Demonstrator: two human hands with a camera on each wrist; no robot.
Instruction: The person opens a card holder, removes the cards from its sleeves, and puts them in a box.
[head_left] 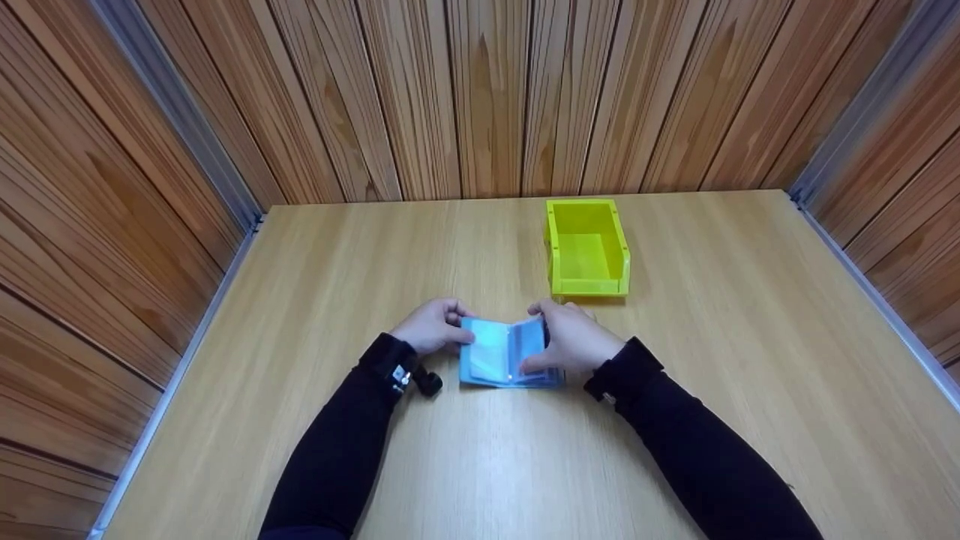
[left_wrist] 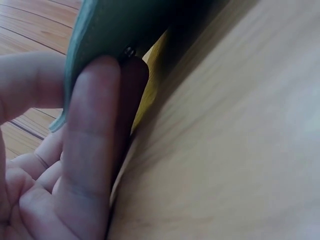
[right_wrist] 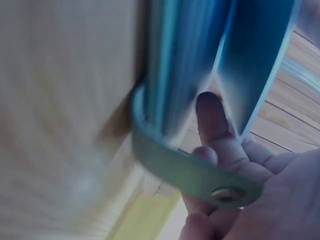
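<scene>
A small blue card holder with clear plastic sleeves lies opened out on the table, between both hands. My left hand pinches its left cover at the edge, thumb on the inside and fingers behind. In the left wrist view the cover's underside is raised off the wood, a small metal stud near the fingertip. My right hand holds the right part, thumb over the sleeves. The right wrist view shows a closing strap with a metal snap sticking out beside the fingers, and the sleeves fanned apart.
A yellow open-fronted bin stands on the table just beyond the right hand. Wood-plank walls enclose the back and both sides, with metal posts in the corners.
</scene>
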